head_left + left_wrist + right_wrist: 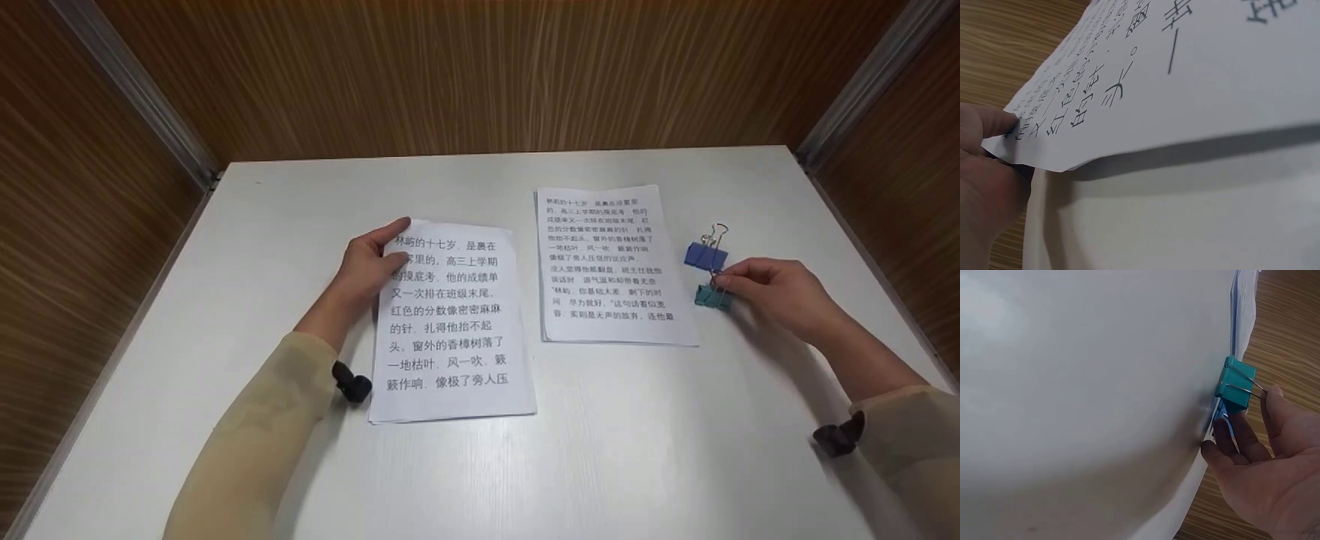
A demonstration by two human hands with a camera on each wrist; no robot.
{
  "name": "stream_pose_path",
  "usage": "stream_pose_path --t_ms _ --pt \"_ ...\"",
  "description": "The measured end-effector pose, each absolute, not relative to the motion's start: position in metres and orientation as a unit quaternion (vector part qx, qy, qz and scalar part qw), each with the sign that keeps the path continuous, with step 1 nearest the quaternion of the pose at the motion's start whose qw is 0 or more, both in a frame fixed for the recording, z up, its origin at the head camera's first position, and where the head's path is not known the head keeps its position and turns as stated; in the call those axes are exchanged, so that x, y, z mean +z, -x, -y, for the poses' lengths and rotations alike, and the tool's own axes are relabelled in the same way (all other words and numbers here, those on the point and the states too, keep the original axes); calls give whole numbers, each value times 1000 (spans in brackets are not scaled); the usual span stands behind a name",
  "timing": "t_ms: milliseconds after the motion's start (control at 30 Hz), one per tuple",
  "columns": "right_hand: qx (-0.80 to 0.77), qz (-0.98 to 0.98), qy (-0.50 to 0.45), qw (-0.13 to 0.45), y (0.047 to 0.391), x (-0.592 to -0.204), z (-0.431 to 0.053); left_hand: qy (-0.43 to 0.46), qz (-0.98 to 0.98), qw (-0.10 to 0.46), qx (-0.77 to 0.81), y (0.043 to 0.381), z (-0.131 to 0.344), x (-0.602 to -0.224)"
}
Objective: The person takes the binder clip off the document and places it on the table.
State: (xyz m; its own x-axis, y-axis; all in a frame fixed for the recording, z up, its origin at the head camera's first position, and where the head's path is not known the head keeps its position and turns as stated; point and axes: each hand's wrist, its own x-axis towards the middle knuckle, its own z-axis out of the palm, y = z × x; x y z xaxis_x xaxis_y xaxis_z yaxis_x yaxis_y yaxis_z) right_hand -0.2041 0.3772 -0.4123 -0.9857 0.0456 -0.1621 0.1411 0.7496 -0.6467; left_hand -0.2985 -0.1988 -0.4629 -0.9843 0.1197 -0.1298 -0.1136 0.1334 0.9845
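My left hand (373, 262) pinches the upper left edge of a stack of printed sheets (450, 322), thumb on top and fingers beneath. In the left wrist view that edge of the sheets (1145, 107) is raised off the table. At the right, my right hand (780, 296) pinches a teal binder clip (712, 296) by its wire handle; the clip's body (1237, 382) shows in the right wrist view. Just beyond it is a blue binder clip (706, 256) with its wire handles up, partly hidden behind the fingers in the right wrist view.
A second stack of printed sheets (615, 266) lies between the first stack and the clips. Everything is on a white table (622, 465), with wood-grain panels (487, 75) at the back and both sides.
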Motion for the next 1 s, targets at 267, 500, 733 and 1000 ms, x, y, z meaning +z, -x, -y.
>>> stream_pose_path --t_ms 267,500,733,1000 --pt "-330 -940 -50 70 207 -413 -372 4 -758 85 646 298 199 -465" --pt "-305 -949 -40 67 208 -415 -369 -5 -778 98 621 300 197 -464" --pt "-279 -958 -38 53 208 -416 -363 -23 -801 117 587 299 194 -454" --pt "-250 -968 -39 2 202 -404 -349 -52 -869 153 467 298 197 -434"
